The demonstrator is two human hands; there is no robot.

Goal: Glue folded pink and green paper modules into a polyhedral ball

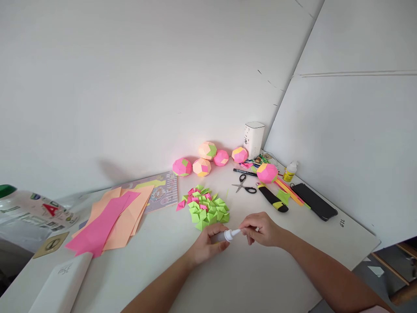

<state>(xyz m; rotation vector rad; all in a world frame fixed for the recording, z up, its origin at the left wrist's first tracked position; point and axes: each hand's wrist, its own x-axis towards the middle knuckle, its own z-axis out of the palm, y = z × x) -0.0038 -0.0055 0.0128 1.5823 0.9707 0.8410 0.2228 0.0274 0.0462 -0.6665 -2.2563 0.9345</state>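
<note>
My left hand is wrapped round a white glue bottle, which lies on its side with its tapered nozzle pointing right. The fingertips of my right hand pinch the nozzle's tip. Just beyond my left hand is a heap of small folded paper pieces, mostly green with some pink. Several faceted paper balls in pink, peach, yellow and green, such as the pink one, stand along the wall. Black-handled scissors lie partly open behind the heap.
A yellow-black cutter, a black phone and a yellow-labelled bottle are on the right. Pink and peach paper sheets, a white power bank and a tilted plastic bottle occupy the left. A white box stands in the corner.
</note>
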